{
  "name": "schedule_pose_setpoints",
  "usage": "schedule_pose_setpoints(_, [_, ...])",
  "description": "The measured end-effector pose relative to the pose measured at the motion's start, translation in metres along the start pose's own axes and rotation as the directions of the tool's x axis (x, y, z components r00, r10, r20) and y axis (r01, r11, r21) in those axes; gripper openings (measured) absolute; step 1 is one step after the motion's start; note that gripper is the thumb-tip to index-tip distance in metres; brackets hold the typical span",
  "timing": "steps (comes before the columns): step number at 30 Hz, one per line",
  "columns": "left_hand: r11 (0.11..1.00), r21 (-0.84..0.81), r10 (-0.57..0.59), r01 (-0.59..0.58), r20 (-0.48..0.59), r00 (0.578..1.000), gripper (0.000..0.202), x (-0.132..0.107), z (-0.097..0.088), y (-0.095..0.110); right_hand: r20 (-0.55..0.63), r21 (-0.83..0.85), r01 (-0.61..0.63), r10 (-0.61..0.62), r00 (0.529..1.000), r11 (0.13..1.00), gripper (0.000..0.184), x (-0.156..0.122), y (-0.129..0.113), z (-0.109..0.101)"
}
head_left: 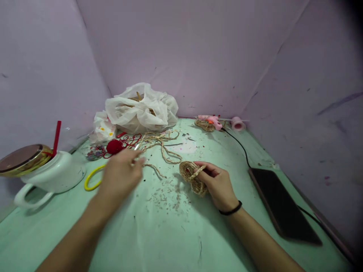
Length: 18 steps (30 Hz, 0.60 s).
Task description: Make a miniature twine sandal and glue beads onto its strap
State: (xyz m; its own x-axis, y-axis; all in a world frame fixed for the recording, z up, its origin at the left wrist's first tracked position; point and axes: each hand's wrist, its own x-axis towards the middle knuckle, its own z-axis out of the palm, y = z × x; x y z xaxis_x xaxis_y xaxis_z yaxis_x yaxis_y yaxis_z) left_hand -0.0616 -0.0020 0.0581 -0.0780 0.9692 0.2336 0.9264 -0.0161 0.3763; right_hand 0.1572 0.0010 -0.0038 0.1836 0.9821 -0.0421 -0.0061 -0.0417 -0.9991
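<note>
My right hand (pixel 219 185), with a black band at its wrist, pinches a coiled piece of braided jute cord (pixel 190 172) above the table. The coil is made of oval loops, and one braided strand crosses its front. To the left, my left hand (pixel 121 175) is blurred, its fingers curled together. What they hold, if anything, I cannot make out. Beside its fingertips lies a short strand of jute twine (pixel 155 170). Behind are looser twine strands (pixel 167 151) and a ball of red yarn (pixel 114 146). A yellow ring (pixel 90 181) shows partly behind my left hand.
A white mug (pixel 64 172) with a gold-rimmed lid (pixel 27 158) stands left. At the back are a white plastic bag (pixel 144 109), a pink glue gun (pixel 212 121) with a black cord, and a pink spool (pixel 237 124). A phone (pixel 283 204) lies right. Scraps (pixel 167 198) litter the table.
</note>
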Motion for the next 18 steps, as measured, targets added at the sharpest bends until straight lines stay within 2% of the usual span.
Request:
schedule_pose_setpoints(1, [0.975, -0.207, 0.089, -0.083, 0.023, 0.996, 0.025, -0.007, 0.008, 0.014, 0.011, -0.013, 0.005, -0.004, 1.0, 1.0, 0.026, -0.002, -0.001, 0.001])
schedule_pose_setpoints(3, [0.893, -0.429, 0.188, -0.133, 0.088, 0.978, 0.022, -0.019, 0.026, 0.041, 0.036, -0.033, 0.021, -0.019, 0.999, 0.999, 0.024, -0.005, -0.002, 0.003])
schedule_pose_setpoints(5, [0.849, -0.493, 0.262, -0.193, 0.075, 0.962, 0.021, -0.028, 0.041, 0.061, 0.06, -0.04, 0.045, -0.042, 0.997, 0.998, 0.021, -0.007, -0.004, 0.003])
schedule_pose_setpoints(7, [0.836, -0.514, 0.276, -0.194, 0.088, 0.957, 0.019, -0.031, 0.051, 0.071, 0.087, -0.05, 0.075, -0.071, 0.994, 0.996, 0.019, -0.008, -0.006, 0.003])
schedule_pose_setpoints(10, [0.807, -0.591, 0.16, -0.022, 0.183, 0.97, 0.014, -0.028, 0.058, 0.072, 0.133, -0.096, 0.069, -0.056, 0.989, 0.993, 0.018, -0.008, -0.008, 0.004])
schedule_pose_setpoints(13, [0.715, -0.679, 0.077, 0.165, 0.312, 0.947, 0.012, -0.022, 0.059, 0.065, 0.173, -0.127, 0.024, -0.002, 0.985, 0.992, 0.017, -0.008, -0.01, 0.005])
schedule_pose_setpoints(18, [0.665, -0.716, 0.114, 0.211, 0.377, 0.919, 0.012, -0.012, 0.056, 0.054, 0.222, -0.112, -0.016, 0.041, 0.974, 0.994, 0.02, -0.008, -0.015, 0.004])
